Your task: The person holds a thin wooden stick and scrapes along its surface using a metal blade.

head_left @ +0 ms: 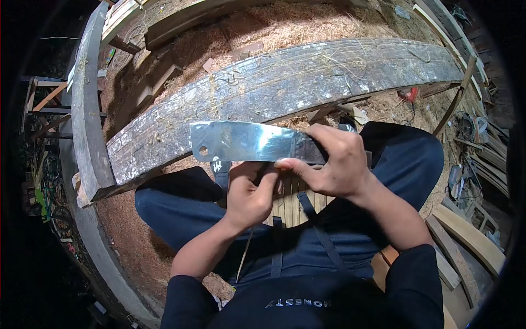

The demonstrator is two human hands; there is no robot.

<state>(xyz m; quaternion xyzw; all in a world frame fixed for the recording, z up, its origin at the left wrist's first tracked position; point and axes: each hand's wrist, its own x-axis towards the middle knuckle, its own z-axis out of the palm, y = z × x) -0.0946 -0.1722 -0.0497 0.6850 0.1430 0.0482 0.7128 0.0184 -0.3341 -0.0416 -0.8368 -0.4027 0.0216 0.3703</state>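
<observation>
Ok, blade in R hand, nr. L hand.

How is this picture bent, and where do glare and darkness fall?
Head view: the long board looks bowed, probably partly from the wide lens; head view: bright glare whitens the middle of the metal strip; head view: the picture's corners sink to black, while the shavings near the top are brightly lit.

A woodworking shop — wood shavings, worn plank, cut boards.
</observation>
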